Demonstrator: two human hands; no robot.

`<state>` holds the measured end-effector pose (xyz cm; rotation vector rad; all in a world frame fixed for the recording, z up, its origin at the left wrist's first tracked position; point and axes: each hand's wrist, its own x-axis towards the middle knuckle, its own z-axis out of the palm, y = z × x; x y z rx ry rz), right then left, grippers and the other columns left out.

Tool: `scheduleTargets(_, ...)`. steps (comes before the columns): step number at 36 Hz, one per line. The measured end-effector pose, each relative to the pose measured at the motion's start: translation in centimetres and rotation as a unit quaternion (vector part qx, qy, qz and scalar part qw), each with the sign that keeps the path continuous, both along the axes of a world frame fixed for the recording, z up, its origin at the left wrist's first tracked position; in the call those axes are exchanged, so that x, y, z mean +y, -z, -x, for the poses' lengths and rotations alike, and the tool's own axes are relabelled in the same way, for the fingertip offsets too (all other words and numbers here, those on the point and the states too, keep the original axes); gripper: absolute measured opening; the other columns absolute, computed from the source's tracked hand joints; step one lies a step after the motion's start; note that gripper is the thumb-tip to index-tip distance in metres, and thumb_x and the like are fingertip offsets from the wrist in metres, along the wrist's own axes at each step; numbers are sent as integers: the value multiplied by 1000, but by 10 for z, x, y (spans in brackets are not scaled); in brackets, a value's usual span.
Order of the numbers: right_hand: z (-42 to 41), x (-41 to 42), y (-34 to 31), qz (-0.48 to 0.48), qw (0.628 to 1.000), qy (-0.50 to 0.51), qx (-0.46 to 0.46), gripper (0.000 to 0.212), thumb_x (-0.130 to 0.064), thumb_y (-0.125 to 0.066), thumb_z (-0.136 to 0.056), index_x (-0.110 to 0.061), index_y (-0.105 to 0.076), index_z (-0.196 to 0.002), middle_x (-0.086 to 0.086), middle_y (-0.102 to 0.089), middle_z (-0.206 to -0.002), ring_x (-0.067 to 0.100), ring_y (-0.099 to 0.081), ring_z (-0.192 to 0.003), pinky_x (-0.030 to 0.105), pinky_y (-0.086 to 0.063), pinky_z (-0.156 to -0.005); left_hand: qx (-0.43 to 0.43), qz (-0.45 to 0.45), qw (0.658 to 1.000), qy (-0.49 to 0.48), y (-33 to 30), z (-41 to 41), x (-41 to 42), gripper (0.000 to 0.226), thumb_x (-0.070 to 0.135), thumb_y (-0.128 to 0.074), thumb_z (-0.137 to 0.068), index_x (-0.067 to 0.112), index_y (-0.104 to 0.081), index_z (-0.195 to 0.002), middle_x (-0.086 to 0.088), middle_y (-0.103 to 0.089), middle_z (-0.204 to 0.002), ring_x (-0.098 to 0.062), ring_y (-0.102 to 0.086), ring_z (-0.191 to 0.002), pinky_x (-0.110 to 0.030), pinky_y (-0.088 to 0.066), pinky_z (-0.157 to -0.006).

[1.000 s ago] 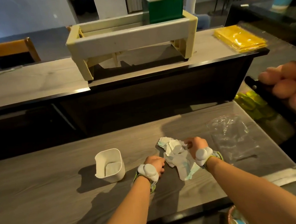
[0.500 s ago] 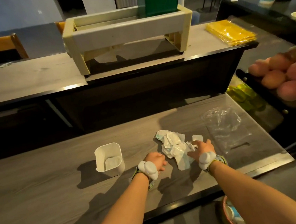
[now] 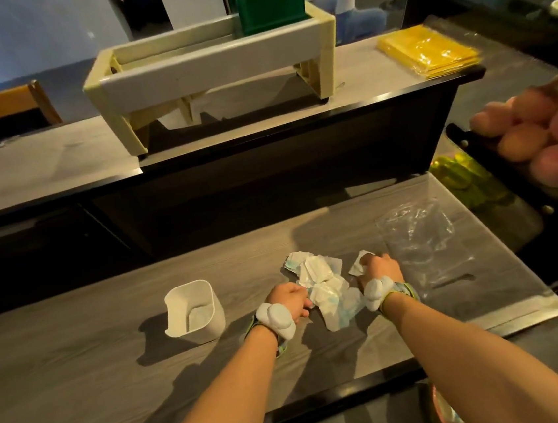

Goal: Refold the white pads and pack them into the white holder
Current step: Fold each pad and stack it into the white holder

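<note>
Right hand (image 3: 378,267) moved right, fingers clamped on one pad (image 3: 359,265); left hand (image 3: 288,300) grips pad pile (image 3: 323,282); one holder (image 3: 191,311)

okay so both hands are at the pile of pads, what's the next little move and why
Probably lift the single pad under the right hand clear of the loose pile and fold it flat. It already lies apart from the heap, while the left hand rests at the pile's edge and the white holder stands open to the left.

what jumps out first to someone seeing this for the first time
Both hands, left and right, work a crumpled heap of white pads at the middle of the grey counter. The white holder stands upright to their left, and a yellow stack glows on the upper shelf.
</note>
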<state>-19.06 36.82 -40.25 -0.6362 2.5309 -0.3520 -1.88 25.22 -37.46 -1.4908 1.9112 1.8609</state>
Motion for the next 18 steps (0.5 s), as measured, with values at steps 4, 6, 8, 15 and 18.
scheduleTargets(4, -2, 0, 0, 2, 996, -55, 67, 28, -8, -56, -79, -19, -66, -103, 14, -68, -103, 34, -63, -94, 35, -55, -75, 8, 4, 1000, -2, -4, 1, 0, 16, 17, -46, -98, 8, -57, -105, -10, -60, -79, -15, -46, -50, -20, -29, -41)
scheduleTargets(6, -1, -2, -5, -21, 995, -51, 85, 25, -11, -57, -81, -17, -65, -104, 15, -68, -98, 35, -64, -87, 32, -51, -65, 16, 12, 1000, -3, -4, -1, -1, 16, 18, -46, -98, 9, -58, -102, -11, -62, -84, -14, -48, -51, -20, -31, -41)
scheduleTargets(8, -2, -13, -8, -28, 997, -1, 68, 25, -16, -57, -85, -11, -64, -108, 18, -67, -104, 37, -64, -91, 32, -49, -67, 24, 2, 1000, -5, -1, -6, -10, 17, 19, -46, -98, 9, -58, -104, -9, -63, -85, -13, -50, -52, -19, -34, -40)
scheduleTargets(15, -21, -23, -23, 372, 860, 281, -209, 22, -10, -55, -94, 3, -68, -105, 20, -68, -93, 33, -67, -87, 48, -56, -83, 87, -97, 988, -82, -11, -6, 1, 23, 22, -47, -98, 4, -61, -96, -7, -59, -77, -15, -51, -55, -21, -35, -46)
scheduleTargets(18, -47, -29, -36, 441, 792, 267, -327, 17, -5, -53, -94, -1, -69, -95, 21, -68, -89, 29, -67, -79, 38, -57, -69, 137, -140, 974, -117, -13, -6, 4, 34, 31, -51, -98, 2, -65, -108, -6, -65, -90, -20, -59, -71, -27, -46, -61)
